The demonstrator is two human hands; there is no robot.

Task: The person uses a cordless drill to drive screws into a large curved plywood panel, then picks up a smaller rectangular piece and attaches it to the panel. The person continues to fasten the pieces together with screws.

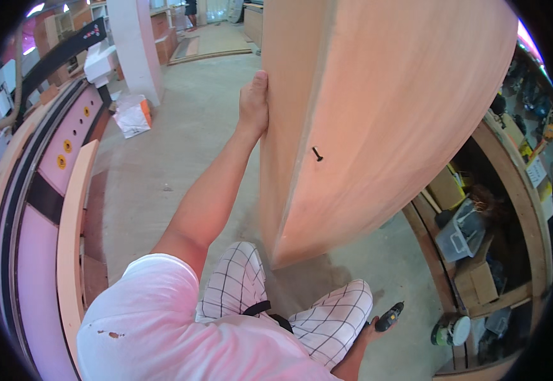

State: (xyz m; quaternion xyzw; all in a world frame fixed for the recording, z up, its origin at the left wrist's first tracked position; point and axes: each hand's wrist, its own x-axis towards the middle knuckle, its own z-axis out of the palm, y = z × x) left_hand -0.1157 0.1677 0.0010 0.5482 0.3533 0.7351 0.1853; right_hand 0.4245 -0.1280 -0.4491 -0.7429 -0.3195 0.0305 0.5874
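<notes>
Up high, the left hand [253, 101] clasps the wooden panel's [378, 120] edge, fingers hidden behind it; low down, the right hand [370, 330], mostly hidden, grips a drill [389, 317].

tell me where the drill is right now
The drill is in the right hand, low at the person's right side, near the checked trousers and above the concrete floor.

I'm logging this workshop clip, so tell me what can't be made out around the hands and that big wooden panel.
- Head view: the left hand's fingers wrap behind the upright wooden panel, so they are hidden.
- The right hand is mostly covered by the checked trousers; its grip on the cordless drill cannot be told.
- The panel's top is cut off by the upper edge.
- The black screw is too small for detail.
</notes>
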